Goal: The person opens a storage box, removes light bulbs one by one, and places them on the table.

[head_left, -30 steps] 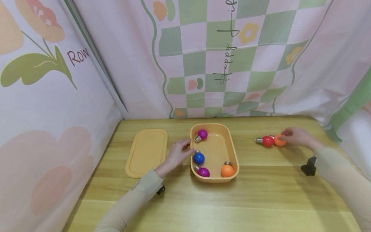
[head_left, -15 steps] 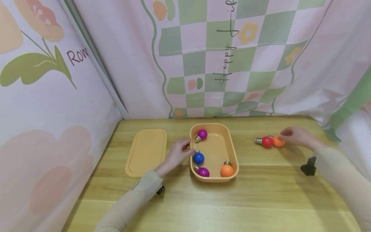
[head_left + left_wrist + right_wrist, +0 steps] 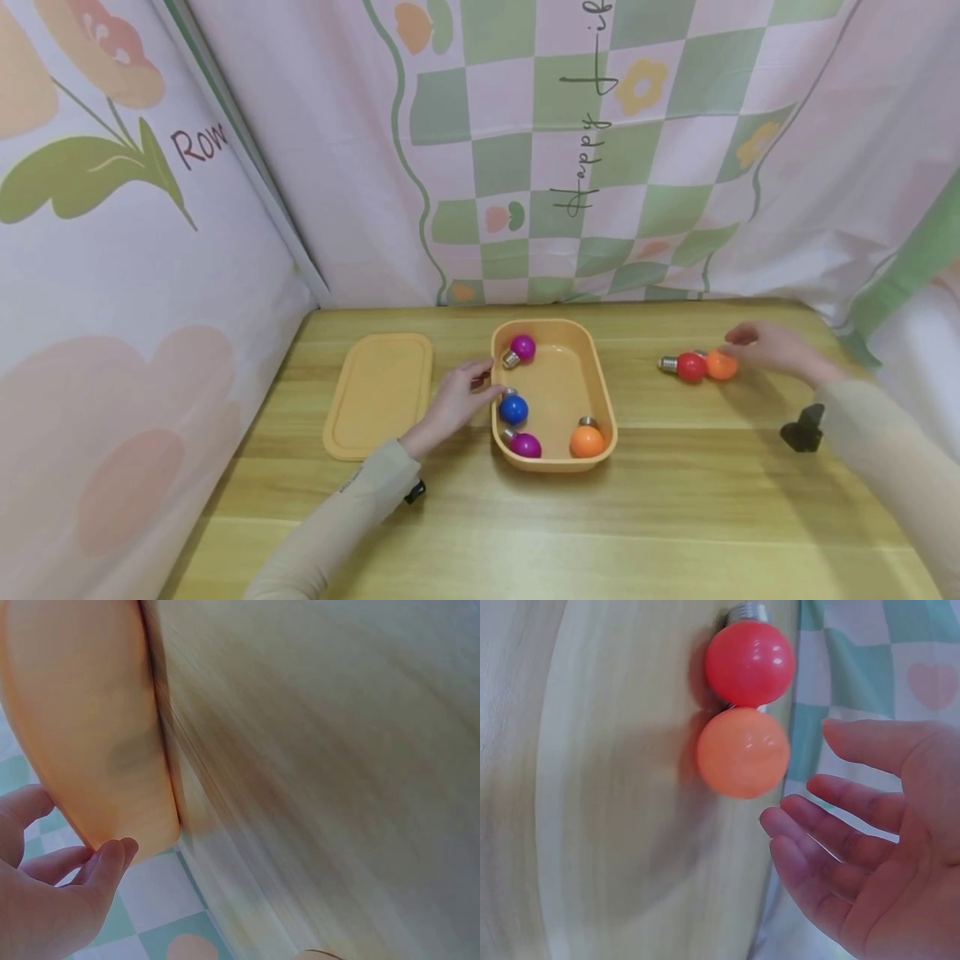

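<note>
My left hand (image 3: pixel 456 400) holds the left rim of a yellow-orange plastic box (image 3: pixel 607 417), its thumb reaching over the edge. The left wrist view shows its fingertips at the box's outer wall (image 3: pixel 90 712). Inside lie a blue light bulb (image 3: pixel 513 409), an orange bulb (image 3: pixel 587 442) and two purple bulbs, one at the back (image 3: pixel 523 347) and one at the front (image 3: pixel 526 446). To the right, a red bulb (image 3: pixel 691 367) touches another orange bulb (image 3: pixel 722 365) on the table. My right hand (image 3: pixel 885 840) is beside that orange bulb, fingers spread and holding nothing.
A flat yellow-orange lid (image 3: pixel 380 396) lies on the wooden table (image 3: pixel 525 533), left of the box. Patterned cloth (image 3: pixel 570 167) hangs behind the table's back edge, and another printed cloth (image 3: pixel 150 333) stands along the left side.
The red and orange bulbs on the table have shifted very slightly left. My right hand has lifted a little off the orange bulb. My left hand stays at the box rim.
</note>
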Demonstrator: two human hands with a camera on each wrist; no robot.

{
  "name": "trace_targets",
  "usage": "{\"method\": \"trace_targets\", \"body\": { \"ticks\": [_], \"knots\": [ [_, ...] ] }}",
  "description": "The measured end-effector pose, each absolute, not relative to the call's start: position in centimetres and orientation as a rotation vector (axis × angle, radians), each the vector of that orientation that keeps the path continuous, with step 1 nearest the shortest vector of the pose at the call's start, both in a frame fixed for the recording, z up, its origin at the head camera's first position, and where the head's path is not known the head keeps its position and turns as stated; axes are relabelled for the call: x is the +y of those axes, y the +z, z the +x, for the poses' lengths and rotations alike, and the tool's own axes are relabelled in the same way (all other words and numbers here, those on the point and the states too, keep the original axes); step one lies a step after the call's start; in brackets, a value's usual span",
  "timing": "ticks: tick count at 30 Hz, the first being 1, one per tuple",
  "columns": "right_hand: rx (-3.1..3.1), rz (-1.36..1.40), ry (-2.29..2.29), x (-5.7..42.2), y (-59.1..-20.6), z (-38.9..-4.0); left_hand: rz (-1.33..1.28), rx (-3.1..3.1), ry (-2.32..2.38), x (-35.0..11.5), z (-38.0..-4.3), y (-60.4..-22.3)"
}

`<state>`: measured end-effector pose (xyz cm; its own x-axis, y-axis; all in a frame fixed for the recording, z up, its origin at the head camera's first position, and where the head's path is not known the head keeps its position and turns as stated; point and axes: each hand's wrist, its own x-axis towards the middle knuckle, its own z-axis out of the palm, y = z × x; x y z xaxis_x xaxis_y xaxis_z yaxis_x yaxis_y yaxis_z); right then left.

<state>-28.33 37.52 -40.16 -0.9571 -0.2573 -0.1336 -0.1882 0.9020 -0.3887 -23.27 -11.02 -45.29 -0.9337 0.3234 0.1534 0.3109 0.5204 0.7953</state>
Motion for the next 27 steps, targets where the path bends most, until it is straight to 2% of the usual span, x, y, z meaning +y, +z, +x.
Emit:
{"method": "trace_targets", "body": {
  "ticks": [11,27],
  "knots": [
    [2.968,-0.448,-0.496,35.2,-38.3,-27.8,0.561,2.714,1.434,-11.0,-23.3,-45.3],
    [2.989,-0.567,-0.528,29.2,-35.9,-27.1,0.539,2.745,1.41,-10.9,-23.1,-45.3]
  ]
}}
